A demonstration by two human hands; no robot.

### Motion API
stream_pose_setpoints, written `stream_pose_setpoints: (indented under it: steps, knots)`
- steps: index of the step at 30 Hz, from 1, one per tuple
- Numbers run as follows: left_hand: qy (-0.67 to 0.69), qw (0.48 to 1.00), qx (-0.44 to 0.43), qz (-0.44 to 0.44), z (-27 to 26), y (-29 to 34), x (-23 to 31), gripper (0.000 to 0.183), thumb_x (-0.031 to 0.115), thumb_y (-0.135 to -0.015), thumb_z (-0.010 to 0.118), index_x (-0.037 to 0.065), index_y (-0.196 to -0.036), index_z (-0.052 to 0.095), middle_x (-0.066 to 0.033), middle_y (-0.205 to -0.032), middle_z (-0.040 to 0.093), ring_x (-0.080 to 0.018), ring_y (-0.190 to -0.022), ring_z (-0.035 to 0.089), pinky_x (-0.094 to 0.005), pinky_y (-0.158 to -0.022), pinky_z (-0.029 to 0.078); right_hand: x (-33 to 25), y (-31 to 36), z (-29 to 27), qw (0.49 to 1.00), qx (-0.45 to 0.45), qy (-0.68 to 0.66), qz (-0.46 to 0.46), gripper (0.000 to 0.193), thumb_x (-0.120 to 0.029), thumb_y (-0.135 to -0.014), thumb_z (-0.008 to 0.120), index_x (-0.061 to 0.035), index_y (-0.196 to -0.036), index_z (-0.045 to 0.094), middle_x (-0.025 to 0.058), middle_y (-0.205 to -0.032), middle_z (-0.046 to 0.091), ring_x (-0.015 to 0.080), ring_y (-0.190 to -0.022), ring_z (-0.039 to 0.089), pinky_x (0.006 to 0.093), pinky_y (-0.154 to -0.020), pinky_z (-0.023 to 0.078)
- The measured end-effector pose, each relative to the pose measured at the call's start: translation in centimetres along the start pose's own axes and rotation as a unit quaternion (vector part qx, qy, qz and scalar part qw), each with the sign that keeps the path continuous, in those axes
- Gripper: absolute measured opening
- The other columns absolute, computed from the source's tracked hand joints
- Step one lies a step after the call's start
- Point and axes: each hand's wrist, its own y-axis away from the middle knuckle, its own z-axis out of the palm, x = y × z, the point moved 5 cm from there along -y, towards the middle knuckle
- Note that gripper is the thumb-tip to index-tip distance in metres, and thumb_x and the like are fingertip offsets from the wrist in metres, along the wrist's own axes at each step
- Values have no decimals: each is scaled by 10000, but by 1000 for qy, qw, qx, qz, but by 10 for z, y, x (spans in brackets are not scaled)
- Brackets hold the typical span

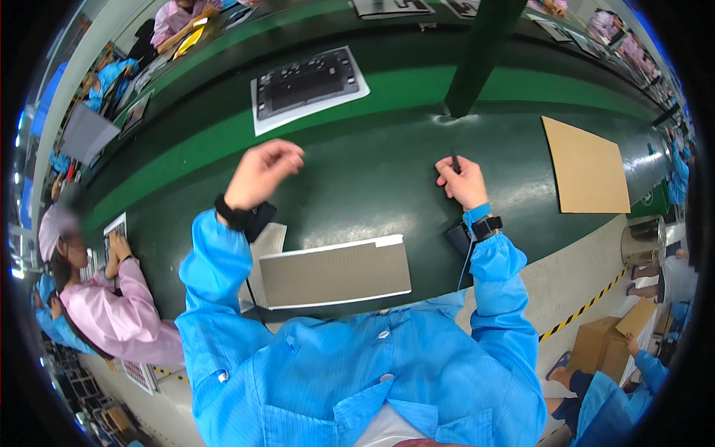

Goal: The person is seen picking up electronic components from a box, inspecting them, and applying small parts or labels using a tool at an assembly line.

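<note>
On one green counter (365,186): one dark panel (305,83) atop one white sheet (346,95), beyond the left hand (261,175); one broad grey ribbed board (335,274), near; one tan board (586,167), right. One slim black tool (455,162) pinched in the right hand (463,183), jutting farward. Left hand loosely curled; any hold impossible to tell.

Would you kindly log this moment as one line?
Left hand: curled, nothing visibly held | right hand: holds slim black tool | in front: grey ribbed panel | right side: brown cardboard sheet
</note>
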Motion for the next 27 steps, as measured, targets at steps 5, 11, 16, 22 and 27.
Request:
stream_pose_setpoints:
  steps: [5, 11, 16, 22, 27]
  knots:
    - [-196, 975, -91, 56, 80, 107, 27, 271, 124, -785, 639, 52, -1042, 594, -127, -1042, 576, -253, -958, 554, -338, -828, 453, -3, -2, 0, 1000, -9, 16, -16, 145, -149, -818, 602, -7, -847, 595, 44, -609, 586, 62, -408, 446, 213, -382, 344]
    - [-298, 947, -98, 74, 147, 152, 8, 494, 190, -720, 688, 75, -1173, 528, -191, -1330, 354, -373, -1221, 352, -427, -1008, 322, 1, 1, 5, 999, -16, 19, -24, 146, -143, -816, 595, -3, -856, 602, 42, -616, 583, 59, -421, 447, 208, -385, 339]
    - [-282, 946, -59, 150, 166, 102, -4, 529, 201, -727, 680, 63, -1204, 497, -205, -1356, 326, -393, -1274, 286, -436, -1026, 299, 3, 2, -1, 999, -9, 17, -31, 171, -174, -824, 603, -11, -876, 600, 27, -627, 574, 53, -435, 451, 202, -389, 333]
    - [-149, 971, 13, 184, 141, 57, 24, 389, 175, -792, 630, 51, -1149, 536, -178, -1239, 460, -347, -1159, 437, -402, -962, 367, 1, -4, -15, 984, 41, -170, -46, 249, -215, -914, 495, 13, -885, 591, 76, -784, 607, 108, -623, 544, 226, -551, 436]
    - [186, 982, -11, 19, 129, 28, -14, 176, 97, -881, 549, 20, -1033, 591, -53, -1013, 611, -118, -887, 578, -245, -763, 473, -41, 10, 6, 993, 9, -44, -113, 414, -356, -942, 405, -37, -830, 645, 28, -761, 607, 82, -634, 517, 222, -557, 405]
